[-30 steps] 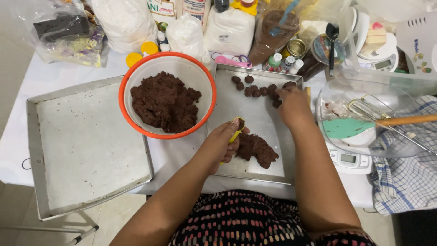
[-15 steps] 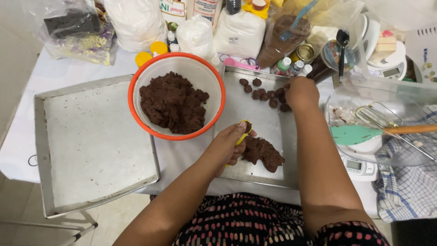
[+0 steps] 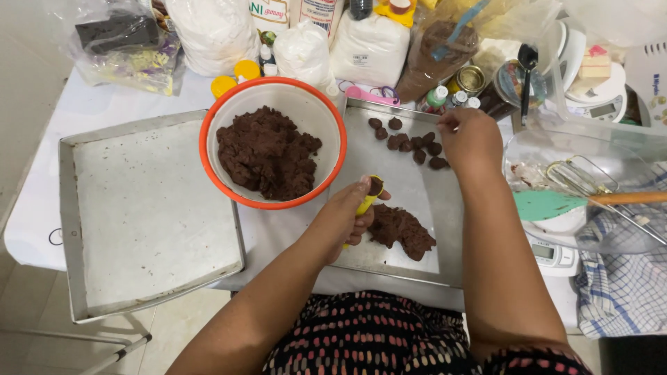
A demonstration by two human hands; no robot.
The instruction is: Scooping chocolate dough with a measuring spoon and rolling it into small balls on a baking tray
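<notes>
My left hand grips a small yellow scoop filled with dark brown dough, just above a lump of the same dough on a metal tray. My right hand reaches to the tray's far side, fingers bent, next to a row of several small dough balls; whether it holds one is hidden. An orange-rimmed white bowl with a large mass of brown dough stands left of that tray.
A larger bare metal tray lies at the left. Bags of powder, small bottles and tins crowd the table's far edge. A clear bowl with a whisk and teal spatula, a scale and a checked cloth are at the right.
My left hand has lifted the filled scoop slightly off the dough lump. My right hand stays by the row of balls. The camera view has shifted a little.
</notes>
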